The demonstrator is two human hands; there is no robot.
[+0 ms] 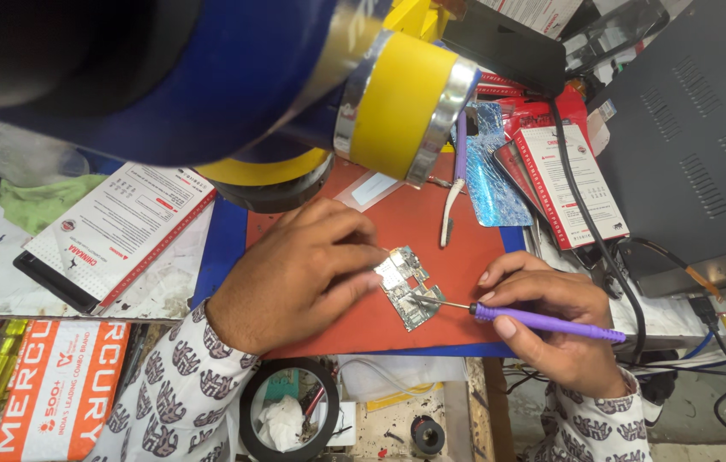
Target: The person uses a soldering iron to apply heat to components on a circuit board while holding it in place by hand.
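My left hand (299,269) rests on a red work mat (440,265) and pinches the upper edge of a small circuit board (407,287). My right hand (551,321) grips a purple-handled soldering iron (542,322); its thin metal tip touches the middle of the board. The board lies flat between both hands. A large blue and yellow microscope body (294,77) hangs over the mat and hides its upper left part.
Purple and white tweezers (455,184) and a blue foil sheet (493,167) lie at the mat's far edge. Red and white flat packages (572,184) sit right, by a grey box (696,128) and black cables. A tape roll (288,423) is near me.
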